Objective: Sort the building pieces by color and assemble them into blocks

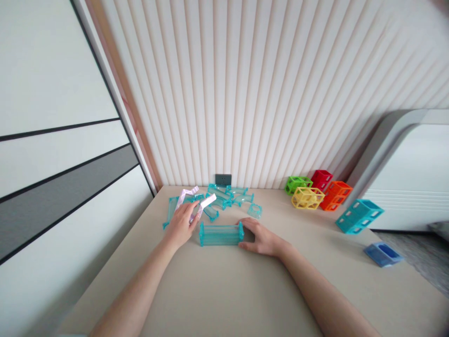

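Note:
My left hand [181, 223] is closed around a white and lilac bent plastic piece [207, 201], whose angled arms stick out past the fingers. Part of that piece is hidden behind the hand. In front of me a clear teal block with flanged ends [221, 235] lies lengthwise on the table. My right hand [260, 237] grips its right end, thumb at the near side and fingers at the far side. Behind both hands lie several loose clear teal track pieces [219, 201], some curved. A small clear teal ring-like piece [254, 210] sits apart from them, beyond my right hand.
At the right of the table [224, 290] stand open-sided blocks: green [297, 184], yellow [307, 198], red [321, 179], orange [336, 195], turquoise [359, 216] and blue [383, 254], the last near the right edge. A ribbed wall [224, 93] with a dark socket [223, 179] borders the back.

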`<state>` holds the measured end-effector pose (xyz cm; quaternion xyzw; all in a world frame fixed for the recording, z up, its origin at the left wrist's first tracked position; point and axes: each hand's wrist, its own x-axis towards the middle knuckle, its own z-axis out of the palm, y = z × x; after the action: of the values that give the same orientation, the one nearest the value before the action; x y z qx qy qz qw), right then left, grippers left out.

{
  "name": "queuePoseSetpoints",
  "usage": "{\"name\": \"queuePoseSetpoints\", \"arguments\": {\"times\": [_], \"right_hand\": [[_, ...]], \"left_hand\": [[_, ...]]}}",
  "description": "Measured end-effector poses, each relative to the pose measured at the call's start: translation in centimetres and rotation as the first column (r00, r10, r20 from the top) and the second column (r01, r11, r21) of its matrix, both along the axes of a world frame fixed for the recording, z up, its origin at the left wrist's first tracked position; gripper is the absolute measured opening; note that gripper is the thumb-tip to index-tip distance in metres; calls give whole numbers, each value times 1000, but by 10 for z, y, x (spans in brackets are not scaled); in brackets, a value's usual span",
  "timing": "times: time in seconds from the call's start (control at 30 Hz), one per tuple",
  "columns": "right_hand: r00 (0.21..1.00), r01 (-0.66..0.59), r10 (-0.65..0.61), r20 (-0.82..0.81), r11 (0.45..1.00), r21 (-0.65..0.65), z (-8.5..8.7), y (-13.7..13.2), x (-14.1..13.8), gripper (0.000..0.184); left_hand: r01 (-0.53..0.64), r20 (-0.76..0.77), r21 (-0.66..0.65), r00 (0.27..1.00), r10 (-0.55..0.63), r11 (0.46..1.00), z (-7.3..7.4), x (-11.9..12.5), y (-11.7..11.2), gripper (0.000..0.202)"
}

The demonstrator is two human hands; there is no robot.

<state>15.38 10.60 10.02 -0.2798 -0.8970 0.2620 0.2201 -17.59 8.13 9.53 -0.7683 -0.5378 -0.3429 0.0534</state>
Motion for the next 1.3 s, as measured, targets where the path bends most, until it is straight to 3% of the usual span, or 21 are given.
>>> {"name": "queuePoseSetpoints", "arguments": {"times": [0.2,0.43,0.7,1.13,1.3], "right_hand": [[1000,-9,8,17,1000,28,0,-1,-2,47],[999,-2,0,50,999,33,0,-3,-4,53],[999,1,-2,38,999,35,-2,-3,-3,54],[1000,-20,20,18,1000,23,-1,-3,-3,50],[999,-28,28,15,1000,9,1,-1,-3,66]], "left_hand": [[-25,-70,-98,997,18,995,-13,-4,3,43],[-49,-135,-185,991,24,982,-11,-5,3,34],[-63,-82,-86,995,56,994,-12,-5,5,25],[-125,49,-18,991,126,992,-15,-4,7,39],[-143,22,-27,989,144,989,-20,-6,11,38]]}}
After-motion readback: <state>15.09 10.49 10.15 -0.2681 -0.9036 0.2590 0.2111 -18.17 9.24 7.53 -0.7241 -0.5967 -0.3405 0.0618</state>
